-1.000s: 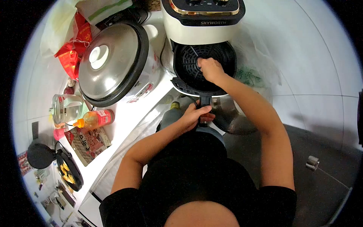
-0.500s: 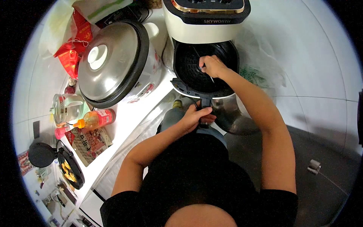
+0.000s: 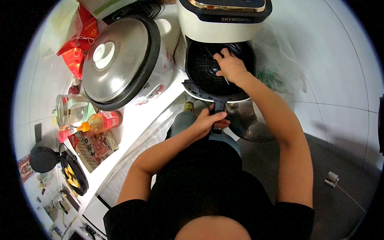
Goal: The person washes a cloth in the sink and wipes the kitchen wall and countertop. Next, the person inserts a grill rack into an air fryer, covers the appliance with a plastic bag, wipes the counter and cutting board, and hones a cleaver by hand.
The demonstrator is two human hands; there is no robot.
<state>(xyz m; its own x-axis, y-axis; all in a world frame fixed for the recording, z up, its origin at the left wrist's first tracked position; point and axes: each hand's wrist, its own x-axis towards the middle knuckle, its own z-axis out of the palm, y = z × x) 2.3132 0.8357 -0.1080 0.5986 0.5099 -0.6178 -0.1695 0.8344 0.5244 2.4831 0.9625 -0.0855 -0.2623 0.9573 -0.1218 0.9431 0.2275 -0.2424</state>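
Observation:
The black air fryer basket is pulled partway out under the white fryer body. My left hand is wrapped around the basket's black handle at the front. Inside the basket is my right hand, its thumb and fingers apart near a dark round knob at the middle of the basket floor. A thin light rod runs beneath this hand, mostly hidden by it. Whether the fingertips touch the knob or rod I cannot tell.
Left of the fryer stands a large pot with a metal lid. Beyond it are a glass jug, an orange-capped bottle, a printed packet and an open black pan with yellow food. A clear plastic bag lies right of the fryer.
My right hand has gone from a closed pinch to spread fingers, still inside the basket. My left hand keeps its hold on the handle. The whole view has shifted slightly.

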